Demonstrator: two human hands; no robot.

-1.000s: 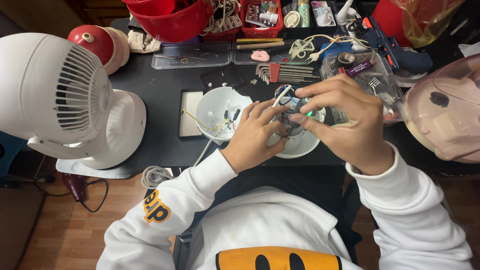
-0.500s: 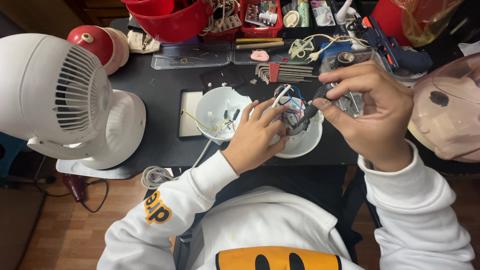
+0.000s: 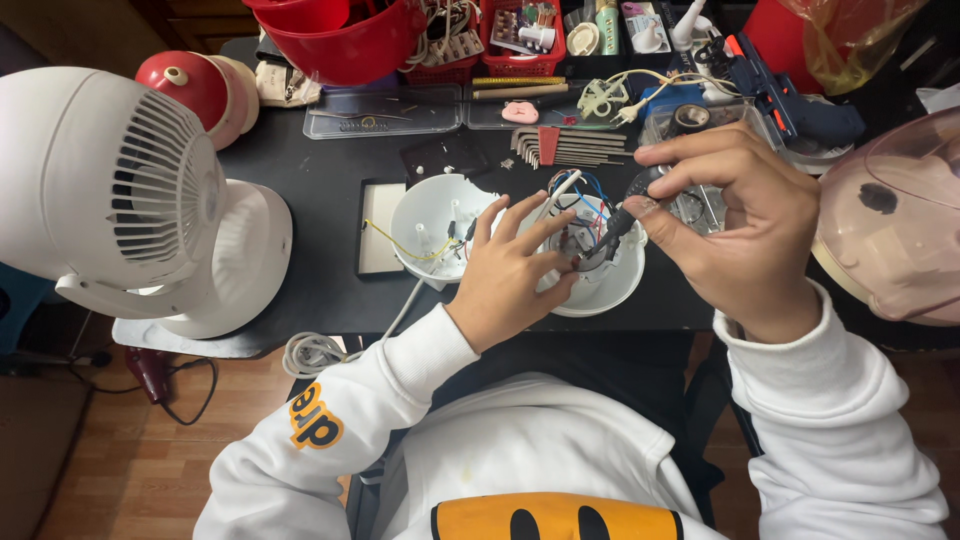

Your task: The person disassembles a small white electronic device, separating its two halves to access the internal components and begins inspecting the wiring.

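A black table [image 3: 320,200] filled the upper half of the frame, cluttered along its top edge, with wood floor [image 3: 130,470] showing at lower left. A large white plastic fan [image 3: 130,190] with a slatted grille stood at the left, and a smoky pink dome [image 3: 900,220] sat at the right edge. At centre lay two round white plastic shells: an empty-looking one [image 3: 432,225] on the left with a yellow wire across it, and a second [image 3: 600,275] just beside it, holding a tangle of red, blue and white wires. The left hand [image 3: 515,275] rested on this second shell, fingers half spread and pressing its inner part, gripping nothing I could make out. The right hand [image 3: 745,225] was curled tight round a slim dark screwdriver [image 3: 625,215], tip angled down into the wiring. Behind them lay one fanned set of hex keys [image 3: 560,146], two clear flat lids [image 3: 380,110] and two red tubs [image 3: 350,35] at top.
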